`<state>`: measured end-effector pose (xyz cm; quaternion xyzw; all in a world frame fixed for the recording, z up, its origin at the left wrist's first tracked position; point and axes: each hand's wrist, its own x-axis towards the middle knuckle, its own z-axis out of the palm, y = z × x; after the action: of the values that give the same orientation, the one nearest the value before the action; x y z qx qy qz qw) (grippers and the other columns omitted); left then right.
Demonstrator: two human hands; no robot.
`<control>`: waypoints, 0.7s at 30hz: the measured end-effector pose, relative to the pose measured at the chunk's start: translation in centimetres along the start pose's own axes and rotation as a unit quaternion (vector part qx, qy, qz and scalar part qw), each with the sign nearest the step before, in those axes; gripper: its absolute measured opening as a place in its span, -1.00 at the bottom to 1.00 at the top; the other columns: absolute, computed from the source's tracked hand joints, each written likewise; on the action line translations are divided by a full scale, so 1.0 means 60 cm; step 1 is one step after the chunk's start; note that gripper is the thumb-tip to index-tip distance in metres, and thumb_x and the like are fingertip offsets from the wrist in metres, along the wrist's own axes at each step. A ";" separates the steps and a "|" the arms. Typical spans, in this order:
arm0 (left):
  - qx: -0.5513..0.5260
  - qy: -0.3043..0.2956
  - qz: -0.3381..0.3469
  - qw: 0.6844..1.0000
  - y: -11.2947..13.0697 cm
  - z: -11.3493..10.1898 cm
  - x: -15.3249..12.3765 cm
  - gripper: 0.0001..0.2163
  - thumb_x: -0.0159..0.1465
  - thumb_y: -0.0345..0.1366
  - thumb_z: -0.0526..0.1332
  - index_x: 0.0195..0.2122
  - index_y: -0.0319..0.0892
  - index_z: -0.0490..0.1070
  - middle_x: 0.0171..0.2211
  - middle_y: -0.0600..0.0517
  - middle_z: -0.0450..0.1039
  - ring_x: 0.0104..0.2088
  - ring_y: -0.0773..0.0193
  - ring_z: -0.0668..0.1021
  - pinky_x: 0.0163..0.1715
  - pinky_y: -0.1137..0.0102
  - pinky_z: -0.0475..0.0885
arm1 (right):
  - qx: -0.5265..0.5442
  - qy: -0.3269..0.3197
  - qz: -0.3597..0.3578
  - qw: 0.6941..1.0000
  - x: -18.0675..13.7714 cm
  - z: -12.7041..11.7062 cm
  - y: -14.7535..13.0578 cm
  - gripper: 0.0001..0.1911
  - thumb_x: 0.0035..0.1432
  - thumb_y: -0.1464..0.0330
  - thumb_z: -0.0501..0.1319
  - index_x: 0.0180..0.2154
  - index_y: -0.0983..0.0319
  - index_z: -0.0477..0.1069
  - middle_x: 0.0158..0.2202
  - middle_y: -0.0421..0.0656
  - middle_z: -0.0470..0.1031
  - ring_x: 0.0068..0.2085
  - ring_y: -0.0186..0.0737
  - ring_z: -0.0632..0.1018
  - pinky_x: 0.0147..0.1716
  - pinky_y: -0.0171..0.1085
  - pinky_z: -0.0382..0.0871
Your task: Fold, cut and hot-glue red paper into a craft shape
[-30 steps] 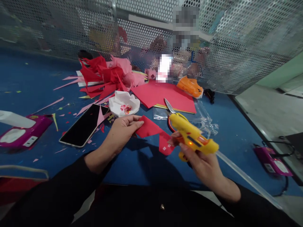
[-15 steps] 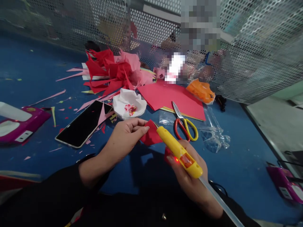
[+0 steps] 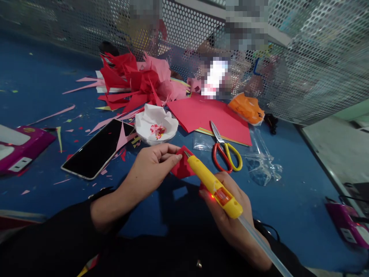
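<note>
Pinched between the fingers and thumb of my left hand (image 3: 155, 163) is a small piece of red paper (image 3: 183, 167). My right hand (image 3: 230, 207) grips a yellow hot glue gun (image 3: 207, 175), with a clear glue stick (image 3: 263, 246) sticking out of its back end and a red light glowing on its side. The gun's metal nozzle lies over the red paper, near its upper part; whether it touches cannot be told. Just beyond, scissors (image 3: 221, 148) with one red and one yellow handle lie with blades slightly apart. A white paper-lined bowl (image 3: 157, 125) holds small red and pink scraps.
A black-screened phone (image 3: 98, 150) lies at left, near a purple-and-white device (image 3: 25, 150). Behind sit crumpled red and pink paper (image 3: 141, 79), red sheets (image 3: 213, 115) and an orange packet (image 3: 248, 109). Clear plastic (image 3: 265, 169) lies at right. A perforated metal screen (image 3: 190, 27) borders the table.
The glue gun has shifted slightly left, so its nozzle now overlaps the red paper more. My left hand keeps its pinch. The view has turned a little.
</note>
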<state>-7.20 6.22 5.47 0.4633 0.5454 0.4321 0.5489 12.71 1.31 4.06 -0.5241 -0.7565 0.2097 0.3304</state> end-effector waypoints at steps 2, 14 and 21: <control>-0.001 -0.002 0.002 1.000 -0.001 0.000 0.000 -0.88 0.14 -0.24 0.32 -0.33 -0.12 0.62 -0.42 -0.01 0.64 -0.46 0.25 0.59 -0.44 0.43 0.45 | -0.005 -0.002 0.001 1.000 -0.001 -0.001 0.000 -0.86 0.27 0.22 0.22 -0.29 0.15 0.38 -0.40 -0.23 0.46 -0.46 -0.31 0.51 -0.49 -0.33 0.37; 0.010 0.002 0.014 1.000 0.000 0.000 -0.002 -0.86 0.13 -0.21 0.33 -0.32 -0.10 0.62 -0.43 0.00 0.64 -0.47 0.24 0.59 -0.48 0.43 0.45 | -0.002 0.006 0.006 1.000 -0.004 0.000 0.002 -0.83 0.27 0.20 0.22 -0.29 0.15 0.37 -0.42 -0.25 0.45 -0.48 -0.31 0.51 -0.52 -0.32 0.36; -0.001 0.000 0.005 1.000 0.000 0.001 -0.002 -0.86 0.14 -0.23 0.33 -0.30 -0.09 0.63 -0.42 0.00 0.64 -0.48 0.25 0.59 -0.46 0.43 0.46 | -0.006 0.007 0.012 1.000 -0.004 0.000 0.000 -0.81 0.27 0.19 0.21 -0.31 0.16 0.38 -0.44 -0.25 0.43 -0.50 -0.32 0.50 -0.53 -0.30 0.34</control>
<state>-7.16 6.07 5.48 0.4654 0.5426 0.4351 0.5475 12.76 1.08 3.98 -0.5365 -0.7493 0.2052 0.3296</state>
